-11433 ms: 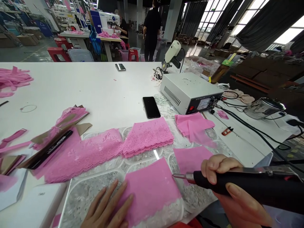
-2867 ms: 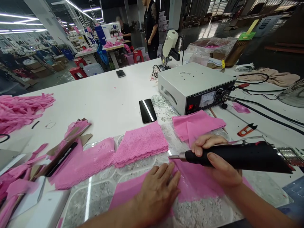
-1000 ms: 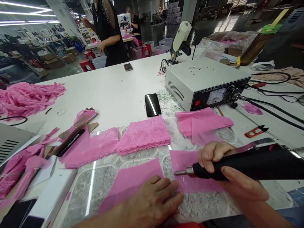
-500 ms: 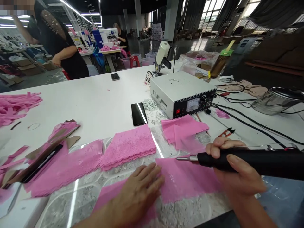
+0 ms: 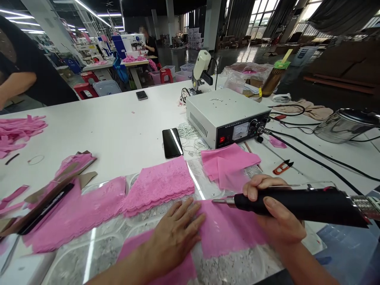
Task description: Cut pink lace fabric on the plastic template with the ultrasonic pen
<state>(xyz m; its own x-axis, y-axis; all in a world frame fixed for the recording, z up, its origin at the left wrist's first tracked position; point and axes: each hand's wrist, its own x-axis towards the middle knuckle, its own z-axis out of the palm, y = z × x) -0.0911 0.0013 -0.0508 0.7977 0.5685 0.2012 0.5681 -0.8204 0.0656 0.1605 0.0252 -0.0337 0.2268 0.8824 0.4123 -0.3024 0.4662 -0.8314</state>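
My left hand point(image 5: 173, 233) lies flat with fingers spread on a pink fabric piece point(image 5: 228, 229) on the glass work plate point(image 5: 103, 245). My right hand point(image 5: 274, 213) is wrapped round a black hand-held cutter point(image 5: 299, 202); its metal tip points left just above the fabric's upper edge, close to my left fingertips. Another pink piece point(image 5: 139, 253) lies partly under my left forearm.
A stack of pink lace point(image 5: 158, 184), a pink fabric pile point(image 5: 228, 164), a long lace strip point(image 5: 74, 213), a black phone point(image 5: 171, 142), a grey control box point(image 5: 227, 114) with cables, red snips point(image 5: 282, 167), a steel pot point(image 5: 346, 124). A person in black point(image 5: 26, 75) stands at far left.
The cutter tip has dropped slightly toward the fabric's top edge. My left hand still presses the fabric. The person in black moved further left.
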